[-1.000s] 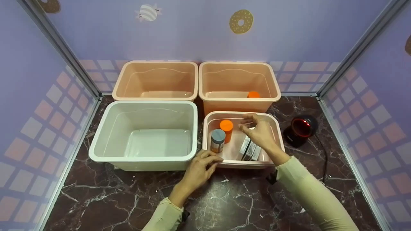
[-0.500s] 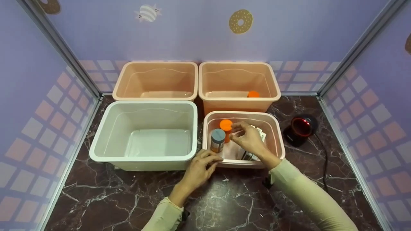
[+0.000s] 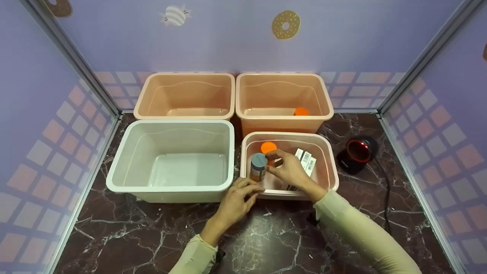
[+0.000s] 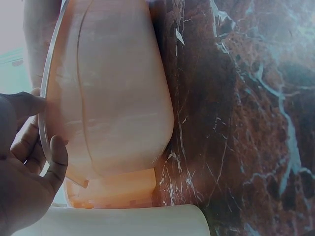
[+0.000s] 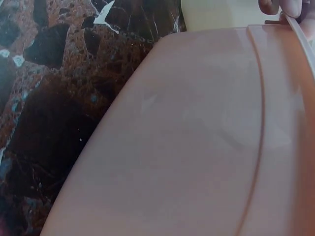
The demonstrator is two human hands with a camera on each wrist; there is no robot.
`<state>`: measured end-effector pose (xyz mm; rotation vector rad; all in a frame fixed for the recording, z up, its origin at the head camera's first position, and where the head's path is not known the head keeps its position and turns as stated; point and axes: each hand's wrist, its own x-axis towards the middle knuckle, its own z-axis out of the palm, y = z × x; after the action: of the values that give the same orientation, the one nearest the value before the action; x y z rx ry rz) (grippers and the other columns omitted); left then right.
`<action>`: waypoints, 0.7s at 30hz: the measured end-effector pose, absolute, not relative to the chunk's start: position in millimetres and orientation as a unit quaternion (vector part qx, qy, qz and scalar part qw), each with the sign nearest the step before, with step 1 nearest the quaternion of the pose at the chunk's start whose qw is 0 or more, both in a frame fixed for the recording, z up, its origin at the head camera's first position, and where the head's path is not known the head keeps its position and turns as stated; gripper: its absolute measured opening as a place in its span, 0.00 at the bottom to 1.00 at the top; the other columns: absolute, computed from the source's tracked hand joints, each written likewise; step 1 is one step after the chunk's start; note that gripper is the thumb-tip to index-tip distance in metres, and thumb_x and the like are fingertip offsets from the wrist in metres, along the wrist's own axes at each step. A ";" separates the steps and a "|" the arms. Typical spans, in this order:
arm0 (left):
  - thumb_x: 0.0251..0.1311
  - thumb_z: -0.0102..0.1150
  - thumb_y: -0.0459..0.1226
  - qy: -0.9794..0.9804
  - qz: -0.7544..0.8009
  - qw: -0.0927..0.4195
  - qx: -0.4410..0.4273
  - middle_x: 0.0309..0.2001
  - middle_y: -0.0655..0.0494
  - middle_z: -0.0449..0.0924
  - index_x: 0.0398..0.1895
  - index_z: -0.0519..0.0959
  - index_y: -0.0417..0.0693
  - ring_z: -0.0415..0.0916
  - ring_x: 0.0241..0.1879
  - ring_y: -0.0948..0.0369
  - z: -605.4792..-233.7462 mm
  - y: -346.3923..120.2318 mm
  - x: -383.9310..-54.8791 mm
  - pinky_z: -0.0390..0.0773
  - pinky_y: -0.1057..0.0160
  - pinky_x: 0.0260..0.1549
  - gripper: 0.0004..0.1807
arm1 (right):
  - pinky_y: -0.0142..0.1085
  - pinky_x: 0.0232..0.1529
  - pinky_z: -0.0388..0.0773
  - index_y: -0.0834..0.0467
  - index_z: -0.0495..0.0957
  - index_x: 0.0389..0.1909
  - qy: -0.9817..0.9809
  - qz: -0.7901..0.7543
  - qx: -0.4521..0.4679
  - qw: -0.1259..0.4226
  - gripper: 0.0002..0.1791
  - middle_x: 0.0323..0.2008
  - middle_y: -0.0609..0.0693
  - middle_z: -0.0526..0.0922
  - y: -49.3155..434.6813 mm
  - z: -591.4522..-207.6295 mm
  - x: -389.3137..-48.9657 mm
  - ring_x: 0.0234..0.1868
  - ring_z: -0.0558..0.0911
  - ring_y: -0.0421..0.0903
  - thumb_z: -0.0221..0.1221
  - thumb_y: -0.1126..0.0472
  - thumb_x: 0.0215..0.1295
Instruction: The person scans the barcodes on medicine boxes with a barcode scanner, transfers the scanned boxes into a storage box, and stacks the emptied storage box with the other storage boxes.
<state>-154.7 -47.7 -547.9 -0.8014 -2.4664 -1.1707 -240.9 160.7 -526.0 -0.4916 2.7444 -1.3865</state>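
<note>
In the head view, my left hand (image 3: 234, 201) holds the front left corner of the shallow pink bin (image 3: 331, 167); the left wrist view shows my thumb outside its rim. My right hand (image 3: 291, 169) reaches into this bin, thumb and index finger apart at the right side of a pill bottle with a grey cap (image 3: 259, 160). No firm hold is visible. Behind it stands an orange-capped bottle (image 3: 268, 147), partly covered by my fingers. Several slim white boxes (image 3: 307, 161) with barcodes lie partly under my right hand. The right wrist view shows mainly the bin's outer wall (image 5: 182, 128).
A deep white bin (image 3: 169, 189) stands to the left. Two peach bins stand behind, the left bin (image 3: 182, 117) and the right bin (image 3: 281, 118), which contains an orange cap (image 3: 301, 111). A black scanner (image 3: 352, 156) with a red light and cable stands at the right.
My right hand has moved left from above the white boxes, past the orange-capped bottle, to the grey-capped bottle. The boxes show more now. My left hand has stayed on the rim.
</note>
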 end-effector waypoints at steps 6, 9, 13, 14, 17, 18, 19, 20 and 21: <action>0.57 0.67 0.29 -0.858 -0.411 0.137 -0.276 0.43 0.61 0.83 0.43 0.87 0.53 0.77 0.49 0.60 -547.9 -47.8 -155.0 0.79 0.63 0.52 0.12 | 0.44 0.45 0.86 0.62 0.78 0.57 0.874 -0.460 -0.154 0.026 0.25 0.45 0.57 0.87 158.0 -528.5 -241.4 0.42 0.87 0.53 0.68 0.64 0.57; 0.57 0.67 0.29 -0.856 -0.412 0.138 -0.279 0.43 0.61 0.83 0.43 0.87 0.52 0.77 0.48 0.60 -547.3 -47.6 -155.5 0.79 0.64 0.52 0.12 | 0.43 0.45 0.86 0.61 0.78 0.57 0.875 -0.457 -0.155 0.034 0.25 0.43 0.57 0.87 157.6 -527.7 -241.4 0.42 0.87 0.53 0.68 0.63 0.57; 0.57 0.67 0.29 -0.855 -0.414 0.139 -0.281 0.43 0.60 0.83 0.43 0.87 0.51 0.77 0.48 0.60 -547.2 -47.5 -155.7 0.79 0.64 0.52 0.12 | 0.43 0.43 0.86 0.60 0.80 0.56 0.879 -0.448 -0.161 0.036 0.24 0.42 0.56 0.87 158.0 -527.7 -240.9 0.40 0.87 0.52 0.68 0.62 0.57; 0.57 0.68 0.29 -0.855 -0.414 0.140 -0.281 0.43 0.60 0.83 0.43 0.87 0.51 0.77 0.48 0.60 -547.5 -47.6 -155.8 0.79 0.64 0.52 0.12 | 0.43 0.43 0.86 0.61 0.80 0.55 0.878 -0.448 -0.164 0.036 0.23 0.42 0.56 0.87 158.1 -527.8 -240.8 0.40 0.87 0.52 0.68 0.62 0.57; 0.57 0.68 0.29 -0.855 -0.411 0.143 -0.282 0.43 0.60 0.83 0.43 0.87 0.51 0.77 0.48 0.59 -547.7 -47.9 -155.5 0.79 0.63 0.52 0.12 | 0.43 0.44 0.85 0.61 0.80 0.53 0.877 -0.451 -0.162 0.037 0.22 0.44 0.56 0.87 158.1 -528.4 -240.3 0.41 0.87 0.51 0.68 0.61 0.57; 0.57 0.68 0.29 -0.855 -0.410 0.144 -0.282 0.43 0.60 0.83 0.43 0.87 0.50 0.77 0.48 0.59 -547.9 -47.9 -155.5 0.79 0.63 0.52 0.12 | 0.43 0.45 0.85 0.61 0.80 0.53 0.876 -0.453 -0.160 0.038 0.21 0.44 0.56 0.87 158.0 -528.4 -240.1 0.42 0.87 0.51 0.68 0.61 0.57; 0.57 0.68 0.29 -0.855 -0.410 0.144 -0.282 0.43 0.60 0.84 0.43 0.87 0.50 0.77 0.48 0.59 -547.9 -47.9 -155.4 0.79 0.63 0.53 0.12 | 0.43 0.45 0.85 0.61 0.80 0.53 0.876 -0.454 -0.158 0.040 0.21 0.45 0.56 0.87 157.9 -528.6 -240.0 0.42 0.87 0.51 0.68 0.61 0.58; 0.57 0.68 0.29 -0.856 -0.410 0.143 -0.282 0.43 0.60 0.84 0.43 0.87 0.50 0.77 0.48 0.59 -547.9 -47.9 -155.3 0.79 0.63 0.53 0.12 | 0.43 0.46 0.85 0.61 0.79 0.53 0.876 -0.454 -0.156 0.041 0.21 0.45 0.56 0.87 157.9 -528.7 -239.7 0.43 0.87 0.51 0.68 0.61 0.58; 0.57 0.67 0.29 -0.856 -0.411 0.140 -0.281 0.43 0.60 0.84 0.43 0.87 0.50 0.77 0.49 0.59 -547.6 -47.9 -155.1 0.79 0.63 0.54 0.12 | 0.43 0.46 0.85 0.61 0.79 0.53 0.876 -0.454 -0.154 0.042 0.21 0.45 0.56 0.86 158.0 -528.8 -239.3 0.43 0.87 0.51 0.68 0.60 0.58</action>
<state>-155.1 -47.9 -547.6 -0.8116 -2.4725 -1.1875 -239.3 158.0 -528.8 -0.4726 2.6811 -1.3902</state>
